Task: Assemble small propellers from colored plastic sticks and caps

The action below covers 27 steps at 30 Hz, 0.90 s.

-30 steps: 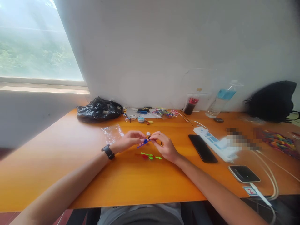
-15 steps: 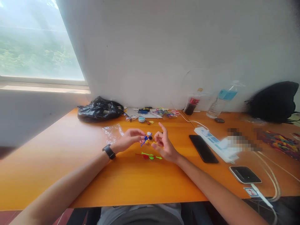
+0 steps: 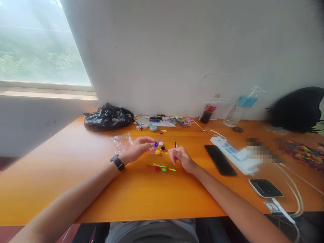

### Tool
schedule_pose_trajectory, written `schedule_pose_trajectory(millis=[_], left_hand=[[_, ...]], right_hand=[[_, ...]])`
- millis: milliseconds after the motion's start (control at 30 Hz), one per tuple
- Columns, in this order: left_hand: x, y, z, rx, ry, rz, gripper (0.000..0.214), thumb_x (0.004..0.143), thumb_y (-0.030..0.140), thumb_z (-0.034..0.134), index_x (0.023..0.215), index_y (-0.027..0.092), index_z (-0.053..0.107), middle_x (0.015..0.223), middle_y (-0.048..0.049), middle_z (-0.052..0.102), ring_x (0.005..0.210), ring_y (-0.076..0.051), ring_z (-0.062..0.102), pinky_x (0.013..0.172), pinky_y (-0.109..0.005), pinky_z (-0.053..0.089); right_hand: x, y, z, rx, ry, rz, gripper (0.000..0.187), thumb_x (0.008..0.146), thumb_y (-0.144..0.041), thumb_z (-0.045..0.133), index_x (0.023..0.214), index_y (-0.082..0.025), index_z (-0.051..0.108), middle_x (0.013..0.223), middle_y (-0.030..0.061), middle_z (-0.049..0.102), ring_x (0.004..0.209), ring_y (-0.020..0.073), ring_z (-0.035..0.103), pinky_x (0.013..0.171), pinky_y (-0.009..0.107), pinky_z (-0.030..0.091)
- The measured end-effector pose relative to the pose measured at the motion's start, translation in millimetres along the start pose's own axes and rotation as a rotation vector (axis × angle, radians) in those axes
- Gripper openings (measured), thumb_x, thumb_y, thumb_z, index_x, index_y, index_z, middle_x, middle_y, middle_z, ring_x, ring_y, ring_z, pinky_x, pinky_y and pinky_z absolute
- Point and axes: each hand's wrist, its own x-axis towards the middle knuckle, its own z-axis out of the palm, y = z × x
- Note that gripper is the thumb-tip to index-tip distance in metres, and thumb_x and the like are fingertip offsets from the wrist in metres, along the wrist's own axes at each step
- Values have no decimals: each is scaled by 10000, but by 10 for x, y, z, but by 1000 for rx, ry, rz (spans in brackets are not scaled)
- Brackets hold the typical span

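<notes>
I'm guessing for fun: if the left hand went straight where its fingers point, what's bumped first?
Probably the small white cap, just beyond the blue piece the left hand pinches; depth is unclear.

Both arms point(image 3: 76, 199) are bare. A black band point(image 3: 117, 162) goes round the wrist by the left grip point(image 3: 138, 148). The right grip point(image 3: 182, 157) is bare. A grey shirt point(image 3: 152, 233) shows at the bottom.

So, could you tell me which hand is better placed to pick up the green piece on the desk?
Probably the right. The right hand rests just beside the green piece and looks empty, while the left hand pinches a blue piece.
</notes>
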Motion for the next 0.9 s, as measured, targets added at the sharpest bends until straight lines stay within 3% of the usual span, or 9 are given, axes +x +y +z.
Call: schedule_pose_trajectory(millis=[300, 500, 900], left_hand=[[67, 74, -132, -401, 44, 71, 194, 782, 190, 879, 911, 132, 746, 861, -30, 708, 763, -67, 663, 713, -126, 547], [97, 94, -177, -424, 118, 98, 162, 824, 170, 834, 911, 145, 699, 865, -24, 710, 793, -68, 687, 751, -118, 575], [96, 44, -188, -433, 70, 89, 91, 875, 139, 797, 931, 110, 731, 898, -65, 733, 827, -92, 717, 790, -136, 600]], right_hand=[[6, -20, -1, 37, 12, 20, 684, 1017, -648, 460, 531, -191, 607, 579, 31, 543, 572, 147, 459, 568, 298, 353], [4, -7, 9, 53, 1, 32, 669, 1019, -632, 475, 545, -185, 627, 590, 29, 542, 580, 145, 436, 571, 302, 316], [14, 28, 6, 76, 5, 67, 677, 1034, -617, 475, 550, -178, 654, 594, 34, 545, 583, 144, 417, 588, 331, 260]])
